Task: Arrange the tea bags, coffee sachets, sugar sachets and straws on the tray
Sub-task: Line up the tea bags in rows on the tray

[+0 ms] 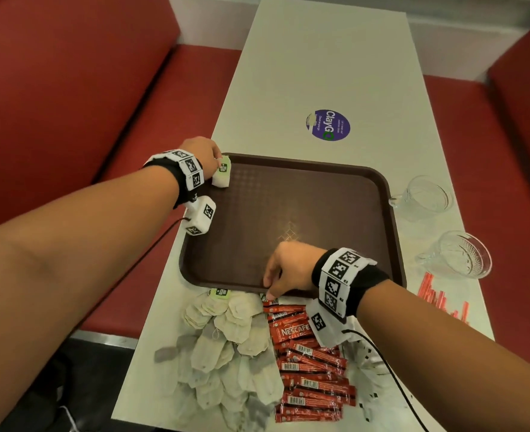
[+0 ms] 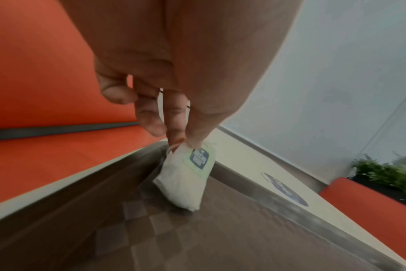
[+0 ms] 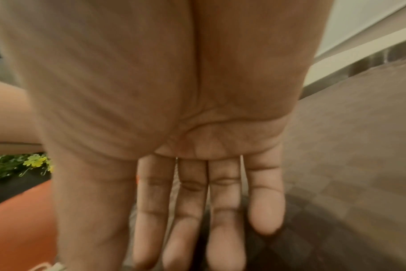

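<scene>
Left hand (image 2: 165, 77) pinches a tea bag (image 2: 186, 176) by its top, hanging long-ways down into the tray (image 1: 382, 194) corner, right hand (image 3: 186, 146) flat, fingers straight.

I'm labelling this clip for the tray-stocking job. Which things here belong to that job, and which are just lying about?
Job:
- brown tray
- tea bag pinched by left hand
- tea bag pile
- coffee sachets
- red straws
- right hand, fingers straight

Lying about:
- two glass cups
- round sticker
</scene>
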The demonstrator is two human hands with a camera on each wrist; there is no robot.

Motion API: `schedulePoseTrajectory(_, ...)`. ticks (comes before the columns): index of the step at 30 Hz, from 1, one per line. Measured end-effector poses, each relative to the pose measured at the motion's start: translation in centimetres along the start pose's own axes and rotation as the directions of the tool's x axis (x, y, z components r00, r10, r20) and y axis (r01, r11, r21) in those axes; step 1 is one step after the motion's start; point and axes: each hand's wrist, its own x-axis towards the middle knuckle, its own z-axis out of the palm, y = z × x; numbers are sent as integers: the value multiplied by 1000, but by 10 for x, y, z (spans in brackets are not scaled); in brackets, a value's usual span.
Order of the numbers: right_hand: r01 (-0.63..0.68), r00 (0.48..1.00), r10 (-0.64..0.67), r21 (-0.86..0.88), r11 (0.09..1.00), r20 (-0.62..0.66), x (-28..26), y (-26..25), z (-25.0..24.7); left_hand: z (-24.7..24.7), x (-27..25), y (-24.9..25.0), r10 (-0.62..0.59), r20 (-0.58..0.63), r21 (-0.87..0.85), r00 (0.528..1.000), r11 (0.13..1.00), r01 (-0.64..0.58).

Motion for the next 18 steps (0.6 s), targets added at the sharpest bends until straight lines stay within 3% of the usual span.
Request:
schedulePoseTrajectory(4, 1, 1000, -1, -10, 1000, -7, 1, 0, 2, 6, 10, -2, -42, 6, 42, 999, 998, 42)
schedulePoseTrajectory(9, 19, 1000, -19, 5, 1000, -12, 1, 3, 2, 10, 12, 0, -38, -76, 119, 996, 992, 47)
schedulePoseTrajectory(14, 23, 1000, -23, 10, 1000, -7, 2, 4, 2, 16, 6, 17, 70, 100, 284, 993, 954, -95)
schedulePoseTrajectory(18, 23, 1000, -23, 9, 1000, -8, 3, 5, 2, 19, 9, 17, 55, 125, 332, 991, 938, -94)
